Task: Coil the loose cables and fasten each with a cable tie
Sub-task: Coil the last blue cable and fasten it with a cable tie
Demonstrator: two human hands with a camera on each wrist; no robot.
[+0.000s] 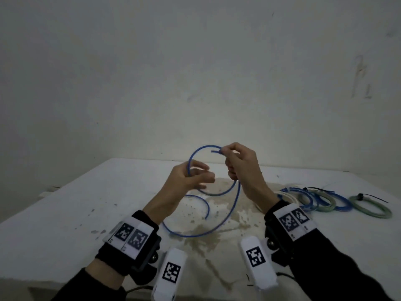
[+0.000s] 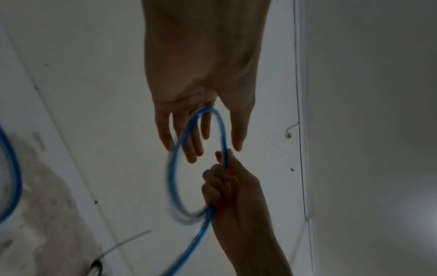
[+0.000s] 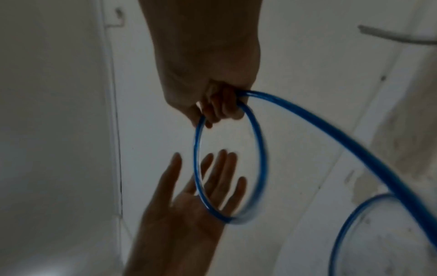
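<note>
I see my right hand (image 1: 240, 168) raised above the table (image 1: 65, 205), its fingers curled round the blue cable (image 1: 235, 200), with the cable's free end pinched near the fingertips at about 12 o'clock on the loop. From that grip 1 loop arcs over toward my left hand (image 1: 188, 181), which sits at roughly 9 o'clock from the right. The left hand's fingers (image 3: 220, 173) are straight and spread wide, the palm facing the loop; the cable runs across the palm, but nothing closes on it. From the right wrist view the loop hangs as 1 narrow oval between the 2 hands. The rest of the blue cable drops from the right fist and sweeps in a wide curve over a stained patch of the table, ending loose toward 6 o'clock. At 3 o'clock, well apart from the hands, lies a row of coiled cables (image 1: 338, 200), blue, green and whitish, with black cable ties (image 1: 368, 197) on at least 2.
</note>
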